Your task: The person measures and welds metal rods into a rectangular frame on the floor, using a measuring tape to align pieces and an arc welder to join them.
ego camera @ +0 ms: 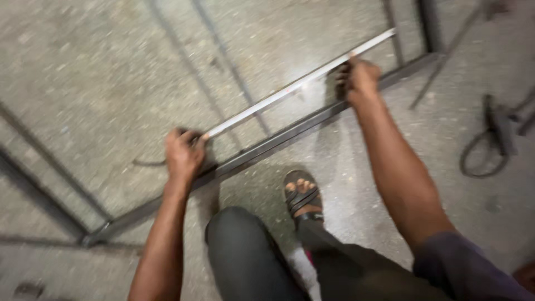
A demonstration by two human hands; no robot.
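My left hand [183,153] and right hand [361,78], fingers closed, grip the steel bar [290,89] over the dark frame [262,149] on the floor; bar could slip onto my sandalled foot [302,194] nearby.

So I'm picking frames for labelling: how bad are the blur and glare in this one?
Head view: motion blur smears the whole frame, worst at the corners; the left hand and right hand are soft-edged, each in a grip on the metal bar. A bright glare spot sits mid-bar. The sandalled foot is slightly clearer; the cable loop is streaked.
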